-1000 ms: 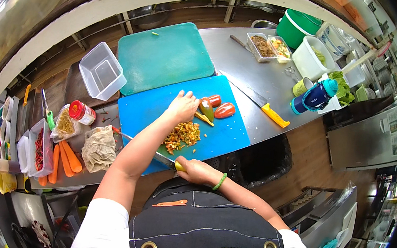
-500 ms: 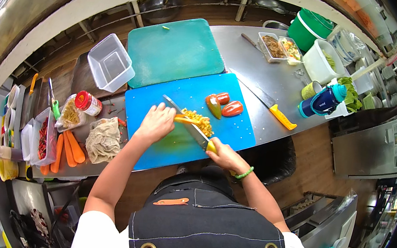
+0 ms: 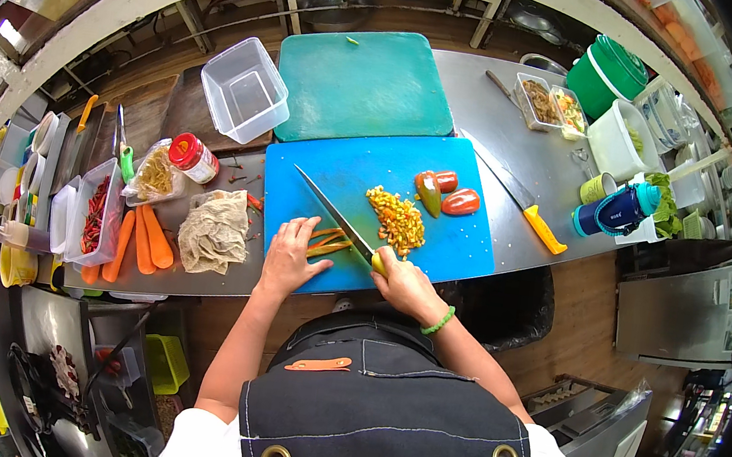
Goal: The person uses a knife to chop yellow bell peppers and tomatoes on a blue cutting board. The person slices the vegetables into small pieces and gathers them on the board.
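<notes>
1. Our left hand [image 3: 291,254] rests palm down on the blue rectangular cutting board [image 3: 473,246], thumb spread from the fingers; we cannot tell whether it grips the slim orange-and-green pepper strips [image 3: 329,242] in that gap.
2. Our right hand [image 3: 407,287] is curled around the yellow handle of a long steel knife [image 3: 338,211], forearm slanting in from five o'clock.
3. From the board's centre, we see a clear rectangular plastic tub [image 3: 245,95] at ten o'clock, a clear tub of red chillies [image 3: 95,212] at nine, and a white plastic tub [image 3: 612,147] with pale green contents at two.
4. The strips lie toward the board's eight o'clock, their long axis running roughly eight to two; the blade, beside them, points between ten and eleven.
</notes>
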Motion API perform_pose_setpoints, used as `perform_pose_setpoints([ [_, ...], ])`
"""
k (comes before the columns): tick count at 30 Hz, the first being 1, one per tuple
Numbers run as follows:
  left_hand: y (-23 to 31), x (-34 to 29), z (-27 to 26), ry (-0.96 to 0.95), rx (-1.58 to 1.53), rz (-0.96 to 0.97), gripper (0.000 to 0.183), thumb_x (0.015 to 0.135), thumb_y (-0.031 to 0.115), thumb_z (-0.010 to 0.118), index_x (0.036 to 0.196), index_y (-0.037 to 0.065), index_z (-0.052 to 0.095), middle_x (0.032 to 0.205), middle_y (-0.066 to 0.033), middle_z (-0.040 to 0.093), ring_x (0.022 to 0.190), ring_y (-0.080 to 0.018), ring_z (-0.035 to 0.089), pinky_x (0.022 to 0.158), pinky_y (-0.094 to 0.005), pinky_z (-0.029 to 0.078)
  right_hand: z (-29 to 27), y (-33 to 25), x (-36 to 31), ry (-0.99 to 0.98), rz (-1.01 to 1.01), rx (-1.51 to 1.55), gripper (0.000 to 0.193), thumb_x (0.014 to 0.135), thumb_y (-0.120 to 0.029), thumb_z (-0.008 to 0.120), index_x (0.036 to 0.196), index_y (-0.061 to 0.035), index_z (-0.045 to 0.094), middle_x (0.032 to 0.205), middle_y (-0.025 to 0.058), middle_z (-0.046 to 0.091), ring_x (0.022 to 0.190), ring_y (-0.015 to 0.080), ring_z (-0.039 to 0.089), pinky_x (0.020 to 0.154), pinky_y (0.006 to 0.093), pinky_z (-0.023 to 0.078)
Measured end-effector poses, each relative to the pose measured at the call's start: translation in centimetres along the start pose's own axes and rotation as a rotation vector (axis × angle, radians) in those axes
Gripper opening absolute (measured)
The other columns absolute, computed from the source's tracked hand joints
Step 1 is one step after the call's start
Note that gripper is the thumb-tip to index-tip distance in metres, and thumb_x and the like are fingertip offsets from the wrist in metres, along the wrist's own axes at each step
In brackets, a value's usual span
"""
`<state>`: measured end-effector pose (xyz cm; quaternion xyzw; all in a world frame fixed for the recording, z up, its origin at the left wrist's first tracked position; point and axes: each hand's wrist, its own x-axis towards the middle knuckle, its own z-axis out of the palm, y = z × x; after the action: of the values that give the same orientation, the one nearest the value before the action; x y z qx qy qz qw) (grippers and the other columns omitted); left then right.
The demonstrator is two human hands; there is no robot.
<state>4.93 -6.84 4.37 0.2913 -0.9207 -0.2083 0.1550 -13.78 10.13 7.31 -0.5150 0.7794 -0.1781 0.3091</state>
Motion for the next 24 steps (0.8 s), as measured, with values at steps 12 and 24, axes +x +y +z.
perform_pose_setpoints([
  [12,2.4,0.9,2.0,-0.056,-0.204,-0.027,0.027,0.081,0.016,0.077,0.102,0.005,0.064,0.093,-0.0129,0.066,0.091,-0.0314,0.064,0.082,-0.0423,0.053,-1.0,2.3,0.0,0.071,0.122,0.036,0.035,0.096,-0.029,0.06,0.118,-0.0084,0.043,0.096,0.0319,0.067,0.091,0.0535,0.063,0.078,0.0596,0.05],
  [24,1.2,3.5,2.5,-0.081,-0.102,0.121,0.016,0.08,0.008,0.072,0.094,0.004,0.067,0.089,-0.0149,0.068,0.087,-0.0349,0.066,0.08,-0.0438,0.053,-0.4,2.8,0.4,0.094,0.145,0.051,0.036,0.095,-0.028,0.061,0.119,-0.0065,0.043,0.093,0.033,0.066,0.092,0.0537,0.063,0.078,0.0585,0.049],
])
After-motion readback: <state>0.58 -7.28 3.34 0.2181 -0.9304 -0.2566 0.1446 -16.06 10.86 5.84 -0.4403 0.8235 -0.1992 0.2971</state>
